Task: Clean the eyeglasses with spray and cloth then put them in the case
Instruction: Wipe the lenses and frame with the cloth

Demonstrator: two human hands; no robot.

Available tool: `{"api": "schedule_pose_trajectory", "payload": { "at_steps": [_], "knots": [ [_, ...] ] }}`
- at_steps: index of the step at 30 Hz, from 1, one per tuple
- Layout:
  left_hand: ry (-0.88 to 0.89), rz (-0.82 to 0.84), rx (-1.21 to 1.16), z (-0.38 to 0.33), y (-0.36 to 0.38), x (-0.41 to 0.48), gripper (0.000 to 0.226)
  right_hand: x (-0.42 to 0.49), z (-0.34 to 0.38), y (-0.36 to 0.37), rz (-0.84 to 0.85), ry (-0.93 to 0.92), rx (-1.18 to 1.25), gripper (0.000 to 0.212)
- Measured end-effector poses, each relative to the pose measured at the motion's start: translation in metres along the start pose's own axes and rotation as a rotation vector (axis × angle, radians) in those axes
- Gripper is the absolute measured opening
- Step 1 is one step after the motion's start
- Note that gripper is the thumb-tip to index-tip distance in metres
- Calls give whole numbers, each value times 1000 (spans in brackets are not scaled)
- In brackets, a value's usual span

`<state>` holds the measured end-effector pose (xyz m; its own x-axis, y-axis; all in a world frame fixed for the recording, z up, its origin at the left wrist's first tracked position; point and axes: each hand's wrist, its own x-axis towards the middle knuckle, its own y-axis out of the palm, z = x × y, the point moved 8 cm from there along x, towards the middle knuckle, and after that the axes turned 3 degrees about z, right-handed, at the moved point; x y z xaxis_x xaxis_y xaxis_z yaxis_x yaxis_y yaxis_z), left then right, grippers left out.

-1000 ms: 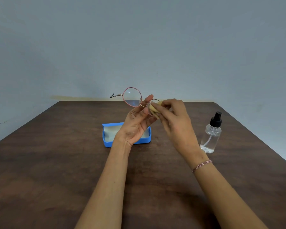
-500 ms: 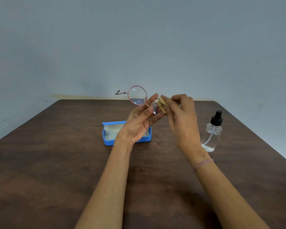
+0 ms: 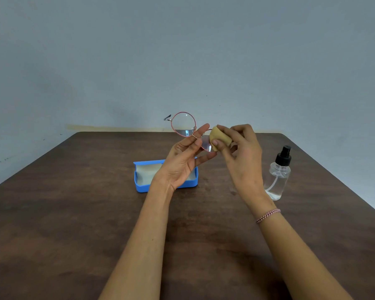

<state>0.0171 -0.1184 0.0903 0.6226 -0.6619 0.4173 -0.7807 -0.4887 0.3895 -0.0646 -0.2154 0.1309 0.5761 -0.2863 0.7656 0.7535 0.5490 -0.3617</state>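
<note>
Above the middle of the tabletop (image 3: 74, 224), the left hand (image 3: 183, 161) holds the glasses (image 3: 183, 124) up, its fingers pinching the frame near the bridge with the palm turned toward the camera. Just beside it, the right hand (image 3: 240, 152) pinches a folded tan cloth (image 3: 220, 137) against one lens, thumb in front and fingers curled behind. The other lens stands clear and uncovered, with a temple tip poking out past it. Below and behind the left hand, the blue case (image 3: 143, 180) lies open near the tabletop's centre, partly hidden by the wrist. Toward the right edge stands the spray bottle (image 3: 278, 178), upright, capped with a black pump, and well apart from both hands.

I judge the wiping step to be under way, with casing yet to come. The grip on the thin frame looks light, so hard rubbing could twist the bridge or pop the glasses loose, dropping them onto the tabletop. Bare fingertips close to the lens could smear it again. A wide sweep of the right forearm could also knock the bottle over.

Counted: two hands, one pair of glasses with two lenses, one cloth, one case, one bottle, and one bracelet (image 3: 267, 215) on the right wrist.
</note>
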Motion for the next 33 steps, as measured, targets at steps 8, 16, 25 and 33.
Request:
{"api": "schedule_pose_trajectory", "payload": {
  "at_steps": [8, 16, 25, 33],
  "knots": [
    [-30, 24, 58, 5, -1, 1, 33, 5, -9, -3, 51, 89, 103, 20],
    [-21, -6, 42, 9, 0, 3, 33, 7, -13, 0, 112, 62, 59, 13],
    [18, -109, 46, 10, -11, 8, 31, -2, 4, 16, 75, -203, -289, 10],
    [-89, -404, -107, 39, -16, 12, 16, -2, -10, 18, 30, -243, -509, 19]
  ]
}}
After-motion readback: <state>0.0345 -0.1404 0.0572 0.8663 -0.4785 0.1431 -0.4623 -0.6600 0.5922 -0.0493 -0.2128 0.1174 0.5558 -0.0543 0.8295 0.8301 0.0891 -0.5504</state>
